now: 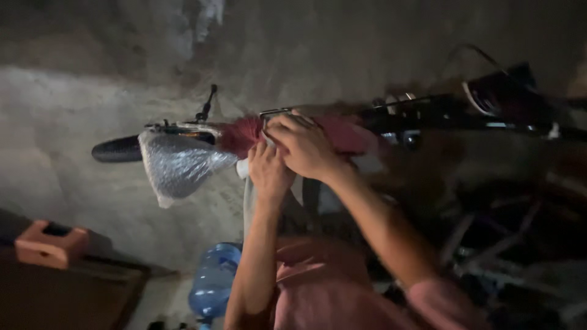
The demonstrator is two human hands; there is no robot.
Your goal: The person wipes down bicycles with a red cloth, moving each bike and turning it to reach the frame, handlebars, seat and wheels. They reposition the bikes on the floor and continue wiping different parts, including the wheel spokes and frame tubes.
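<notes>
Both my hands, left hand and right hand, pinch one fuzzy red cloth on the handlebar, beside one crinkly bubble-wrap bag.

Both hands' fingertips hidden against the red cloth; bicycle frame blurred, dark, cut off at right.

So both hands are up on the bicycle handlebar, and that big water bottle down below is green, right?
Not quite: the water bottle is blue, not green, as the head view shows. The rest holds: the left hand and right hand are both up on the bicycle handlebar.
</notes>
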